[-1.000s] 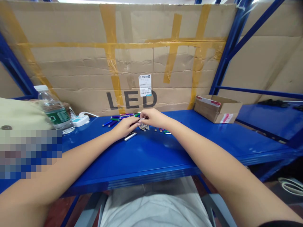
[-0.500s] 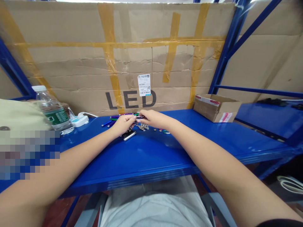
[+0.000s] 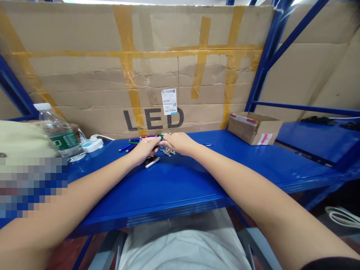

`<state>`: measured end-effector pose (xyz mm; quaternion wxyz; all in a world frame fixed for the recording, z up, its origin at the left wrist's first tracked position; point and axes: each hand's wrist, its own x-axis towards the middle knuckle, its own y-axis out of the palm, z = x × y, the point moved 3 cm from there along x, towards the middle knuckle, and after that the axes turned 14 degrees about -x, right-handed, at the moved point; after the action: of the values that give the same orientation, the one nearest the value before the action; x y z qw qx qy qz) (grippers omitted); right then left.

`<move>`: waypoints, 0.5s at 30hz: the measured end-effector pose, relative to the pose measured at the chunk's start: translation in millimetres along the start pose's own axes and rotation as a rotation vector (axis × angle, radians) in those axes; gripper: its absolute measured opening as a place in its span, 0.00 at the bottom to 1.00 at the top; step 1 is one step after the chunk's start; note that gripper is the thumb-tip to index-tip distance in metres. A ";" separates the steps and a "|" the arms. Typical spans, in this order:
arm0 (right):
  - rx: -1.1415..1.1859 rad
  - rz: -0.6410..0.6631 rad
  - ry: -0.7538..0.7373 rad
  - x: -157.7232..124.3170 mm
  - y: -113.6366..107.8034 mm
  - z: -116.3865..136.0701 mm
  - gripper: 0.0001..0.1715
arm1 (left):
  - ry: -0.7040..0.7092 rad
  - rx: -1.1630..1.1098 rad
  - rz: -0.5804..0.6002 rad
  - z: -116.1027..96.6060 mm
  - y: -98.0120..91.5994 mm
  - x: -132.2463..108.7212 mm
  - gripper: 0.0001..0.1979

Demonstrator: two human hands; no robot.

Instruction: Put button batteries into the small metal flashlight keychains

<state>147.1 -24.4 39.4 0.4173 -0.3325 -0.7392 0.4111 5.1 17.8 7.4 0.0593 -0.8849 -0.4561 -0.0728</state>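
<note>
My left hand (image 3: 146, 148) and my right hand (image 3: 179, 143) meet above the back of the blue table, fingertips pinched together. Whatever they hold between them is too small and covered to make out. Behind and left of my left hand lie several pens or pen-like sticks (image 3: 125, 147), blue, purple and green. A heap of small round greyish discs (image 3: 168, 152) lies just under my right hand. Nearer to me, below my left hand, rests a short silver cylinder (image 3: 152, 162) beside something black. A small blue item (image 3: 208, 144) lies beyond my right wrist.
A large cardboard box (image 3: 92, 86) marked LED stands along the back of the blue table (image 3: 157, 187). At left are a water bottle (image 3: 63, 138), a white power strip (image 3: 92, 144) and a pale bag (image 3: 22, 138). An open carton (image 3: 253, 128) sits at right.
My right hand has turned slightly and its forearm now covers the small coloured items right of the discs. The blue item beyond my wrist has come into view. Both hands stay together.
</note>
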 end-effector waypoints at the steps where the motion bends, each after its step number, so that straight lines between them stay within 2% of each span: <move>1: 0.039 -0.015 0.007 0.6 2.3 -1.2 0.23 | 0.008 0.028 -0.003 0.3 -0.1 0.1 0.19; 3: 0.181 -0.084 0.022 2.1 7.7 -4.2 0.23 | 0.042 0.108 -0.024 0.6 -0.7 0.2 0.21; 6: 0.523 -0.188 0.078 4.8 17.4 -7.7 0.29 | 0.134 0.229 -0.046 -0.2 -0.8 -0.3 0.20; 10: 0.877 -0.098 0.120 7.4 28.5 -4.4 0.32 | 0.321 0.379 -0.084 -8.1 1.4 -3.7 0.14; 12: 0.897 -0.061 0.096 6.9 28.7 -2.6 0.32 | 0.363 0.430 -0.094 -12.2 2.7 -5.2 0.13; 15: 0.750 -0.068 0.068 4.3 24.0 -4.6 0.33 | 0.365 0.468 -0.054 -15.3 4.1 -5.4 0.13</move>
<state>152.9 -8.7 21.1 0.5478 -0.1456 -0.5336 0.6277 4.2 8.5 21.3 0.3408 -0.8070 -0.4658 -0.1249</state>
